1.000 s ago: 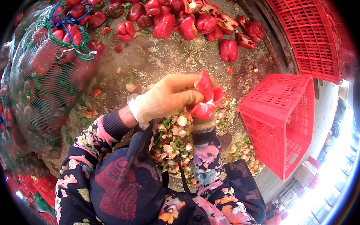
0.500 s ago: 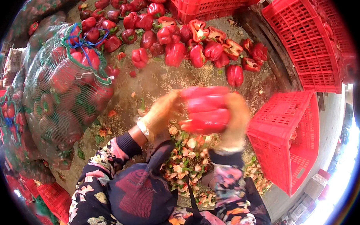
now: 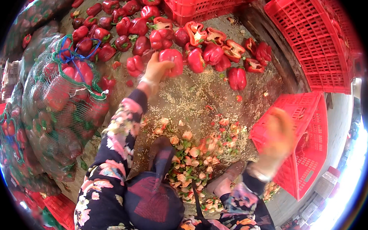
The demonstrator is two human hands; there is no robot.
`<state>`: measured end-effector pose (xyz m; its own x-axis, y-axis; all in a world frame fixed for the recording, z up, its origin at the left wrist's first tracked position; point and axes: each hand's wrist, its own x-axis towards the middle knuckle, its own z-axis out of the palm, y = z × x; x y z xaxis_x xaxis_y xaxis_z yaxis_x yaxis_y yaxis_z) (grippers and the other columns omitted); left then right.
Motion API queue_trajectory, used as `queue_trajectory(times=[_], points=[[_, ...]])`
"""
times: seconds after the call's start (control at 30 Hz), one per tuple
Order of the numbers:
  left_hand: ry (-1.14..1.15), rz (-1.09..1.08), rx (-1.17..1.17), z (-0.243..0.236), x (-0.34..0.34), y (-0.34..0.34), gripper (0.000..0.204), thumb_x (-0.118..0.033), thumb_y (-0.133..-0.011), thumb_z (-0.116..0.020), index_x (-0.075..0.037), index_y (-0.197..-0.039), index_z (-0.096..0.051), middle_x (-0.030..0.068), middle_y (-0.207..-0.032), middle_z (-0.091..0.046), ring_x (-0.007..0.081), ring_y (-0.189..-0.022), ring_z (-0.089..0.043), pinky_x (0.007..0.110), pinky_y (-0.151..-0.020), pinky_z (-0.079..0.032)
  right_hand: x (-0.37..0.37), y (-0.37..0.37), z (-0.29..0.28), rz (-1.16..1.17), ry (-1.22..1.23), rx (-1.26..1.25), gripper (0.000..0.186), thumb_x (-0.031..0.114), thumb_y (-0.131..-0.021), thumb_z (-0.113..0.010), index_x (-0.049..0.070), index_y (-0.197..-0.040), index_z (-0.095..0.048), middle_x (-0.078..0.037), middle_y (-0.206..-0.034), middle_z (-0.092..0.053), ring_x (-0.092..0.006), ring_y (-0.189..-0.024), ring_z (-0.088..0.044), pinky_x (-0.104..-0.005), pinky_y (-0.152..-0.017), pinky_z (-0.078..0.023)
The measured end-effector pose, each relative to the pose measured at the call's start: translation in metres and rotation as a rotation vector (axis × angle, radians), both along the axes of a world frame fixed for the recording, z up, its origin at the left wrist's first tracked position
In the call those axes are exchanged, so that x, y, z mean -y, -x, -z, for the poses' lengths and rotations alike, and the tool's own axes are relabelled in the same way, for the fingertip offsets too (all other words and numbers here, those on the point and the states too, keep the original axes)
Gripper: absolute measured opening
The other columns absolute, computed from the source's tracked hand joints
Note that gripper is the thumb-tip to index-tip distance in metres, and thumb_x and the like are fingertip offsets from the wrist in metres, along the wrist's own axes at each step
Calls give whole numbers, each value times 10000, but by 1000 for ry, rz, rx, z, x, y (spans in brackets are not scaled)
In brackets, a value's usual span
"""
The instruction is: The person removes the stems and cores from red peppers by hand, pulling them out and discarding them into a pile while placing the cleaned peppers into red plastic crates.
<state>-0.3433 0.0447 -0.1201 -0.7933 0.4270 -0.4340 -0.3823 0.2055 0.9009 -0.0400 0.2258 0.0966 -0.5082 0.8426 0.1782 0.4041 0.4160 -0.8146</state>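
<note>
- Head view shows a big green net sack (image 3: 58, 115) full of red peppers, lying on the person's left side. It has not moved since half a second ago.
- A red plastic crate (image 3: 304, 147) with a grid of holes sits on the person's right, tipped toward them.
- A heap of loose red bell peppers (image 3: 148, 31) lies on the dirty ground ahead, some cut open.
- A pile of pale pepper cores and seeds (image 3: 198, 163) lies between the person's feet.
- The left hand (image 3: 156, 71) has reached out to the heap. Half a second ago both hands held one pepper close in; now they are far apart.
- Its fingers are wrapped on a whole round red pepper (image 3: 172, 60) at the near edge of the heap. It looks like a fresh pepper being picked up.
- The right hand (image 3: 276, 138) is over the crate and blurred. Nobody can tell if its fingers are apart or together, or if it holds anything. Maybe the last pepper just went in there.
</note>
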Motion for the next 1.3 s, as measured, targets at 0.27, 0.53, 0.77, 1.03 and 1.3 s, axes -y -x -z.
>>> queue_trajectory(times=[0.27,0.53,0.77,1.03,1.3], points=[[-507,126,338,-75,36,-114,810,60,-794,-746,-134,-1500,-400,82,-1345,-578,208,-1220,-596,391,-995,-538,78,75,113,-501,424,42,862,178,-794,-794,49,-1538,-378,-199,-1243,-631,-292,-1122,-655,-389,-969,-531],[-352,422,475,-123,60,-122,699,121,-720,-695,-130,-1333,-472,77,-1037,-608,160,-765,-672,298,-568,-575,65,55,85,-661,816,101,779,-18,-696,-660,62,-1450,-481,-100,-1196,-624,-188,-1029,-628,-323,-912,-530],[-666,326,785,-95,85,-127,749,83,-713,-683,-128,-1393,-451,187,-940,-639,329,-746,-692,439,-623,-594,51,54,81,-871,967,160,732,-26,-630,-668,17,-1352,-559,-59,-1108,-614,-137,-919,-584,-280,-794,-499],[-1030,230,923,-86,84,-139,778,-77,-670,-759,-54,-1390,-465,221,-1074,-650,328,-752,-694,400,-582,-565,81,34,88,-684,1884,-489,840,41,-615,-681,71,-1422,-452,-275,-1044,-669,-377,-747,-715,-425,-582,-611],[-122,338,146,-52,78,-98,618,-272,-904,-739,-66,-1420,-469,175,-1163,-680,326,-1036,-690,427,-873,-550,82,35,100,-509,1958,-563,840,93,-751,-644,113,-1543,-363,-298,-1181,-615,-439,-918,-701,-505,-748,-648]])
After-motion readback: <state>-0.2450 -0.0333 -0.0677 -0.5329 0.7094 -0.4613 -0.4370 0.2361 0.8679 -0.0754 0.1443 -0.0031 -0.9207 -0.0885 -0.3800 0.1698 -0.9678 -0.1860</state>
